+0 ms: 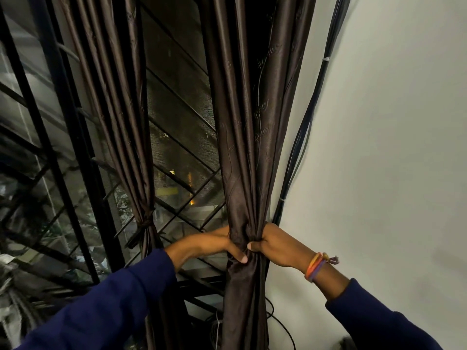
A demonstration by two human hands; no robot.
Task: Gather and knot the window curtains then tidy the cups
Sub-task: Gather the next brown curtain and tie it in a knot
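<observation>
A dark brown satin curtain [242, 147] hangs at the right side of the window, bunched into a narrow column. My left hand [217, 243] grips the bunch from the left, thumb across the front. My right hand [275, 242] grips the same bunch from the right at the same height, fingers curled into the folds. A second brown curtain [126, 122] hangs to the left, tied at its waist with a band [147, 218]. No cups are in view.
Behind the curtains is a window with a black metal grille [63, 147] and mesh, dark outside. A bundle of black cables [303, 122] runs down the white wall [391, 122] just right of the curtain, with more cables looping near the floor.
</observation>
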